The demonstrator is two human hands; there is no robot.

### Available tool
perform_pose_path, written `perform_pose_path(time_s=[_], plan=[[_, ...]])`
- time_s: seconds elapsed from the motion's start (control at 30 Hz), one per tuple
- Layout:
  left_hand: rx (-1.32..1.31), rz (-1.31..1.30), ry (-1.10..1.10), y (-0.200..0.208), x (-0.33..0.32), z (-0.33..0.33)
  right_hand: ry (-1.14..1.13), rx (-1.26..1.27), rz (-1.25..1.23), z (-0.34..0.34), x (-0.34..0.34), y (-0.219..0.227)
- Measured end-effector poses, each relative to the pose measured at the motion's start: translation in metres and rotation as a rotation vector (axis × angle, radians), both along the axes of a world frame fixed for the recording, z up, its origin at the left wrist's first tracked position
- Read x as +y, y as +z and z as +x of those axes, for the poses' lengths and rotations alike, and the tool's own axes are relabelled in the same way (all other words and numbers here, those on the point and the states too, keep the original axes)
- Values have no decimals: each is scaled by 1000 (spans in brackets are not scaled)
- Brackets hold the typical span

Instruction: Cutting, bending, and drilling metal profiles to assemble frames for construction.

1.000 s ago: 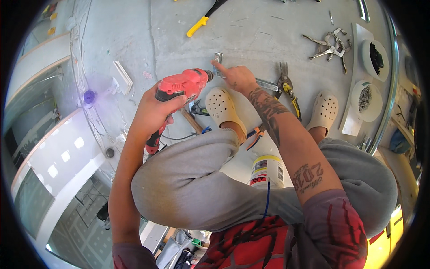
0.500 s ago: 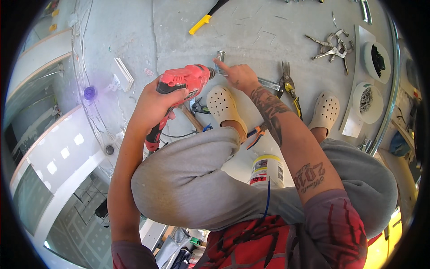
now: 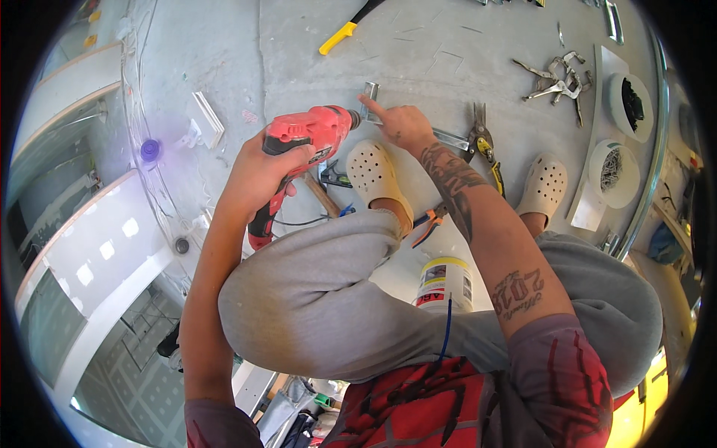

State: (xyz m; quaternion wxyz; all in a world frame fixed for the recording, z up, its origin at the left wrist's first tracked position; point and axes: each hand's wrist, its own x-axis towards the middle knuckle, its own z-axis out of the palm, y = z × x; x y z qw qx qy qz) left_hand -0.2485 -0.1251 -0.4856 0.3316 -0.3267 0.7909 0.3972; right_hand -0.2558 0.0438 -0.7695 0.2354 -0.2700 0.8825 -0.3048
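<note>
A red and black cordless drill (image 3: 317, 131) is gripped by its handle in my left hand (image 3: 261, 170). Its chuck points right, against or very close to a small shiny metal profile (image 3: 371, 95). My right hand (image 3: 405, 128) closes on this metal piece beside the chuck, index finger stretched along it; the bit's tip cannot be made out. Behind my right wrist a strip of metal channel (image 3: 450, 140) shows; whether it joins the held piece is hidden. Tin snips (image 3: 480, 138) with yellow and black handles lie right of that wrist.
Near my left shoe lie a hammer (image 3: 320, 196) and orange-handled pliers (image 3: 429, 218). A white bucket (image 3: 446, 280) stands between my legs. Locking clamps (image 3: 559, 84) and two white bowls, one of screws (image 3: 614, 173), are at right. A yellow-handled tool (image 3: 337, 39) lies ahead; cables run along the left.
The picture has shifted very slightly. Both hands, the drill and the metal piece keep nearly the same places relative to each other.
</note>
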Motion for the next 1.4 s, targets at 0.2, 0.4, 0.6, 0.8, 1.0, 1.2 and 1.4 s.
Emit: perform_pose_path(time_s=[0.2, 0.4, 0.6, 0.8, 1.0, 1.2, 1.4], plan=[[-16, -6, 21, 2, 1, 0, -16, 55, -34, 1, 0, -1], [-4, 6, -3, 3, 1, 0, 16, -5, 44, -1, -1, 1], [-10, -1, 37, 2, 2, 1, 6, 10, 12, 0, -2, 2], [14, 8, 12, 3, 5, -2, 12, 21, 13, 0, -2, -8], [14, 2, 49, 0, 3, 3, 4, 64, -9, 2, -2, -9], [26, -1, 69, -1, 4, 5, 4, 50, 11, 2, -2, -7], [45, 21, 33, -3, 0, 6, 16, 27, 25, 0, -3, -4]])
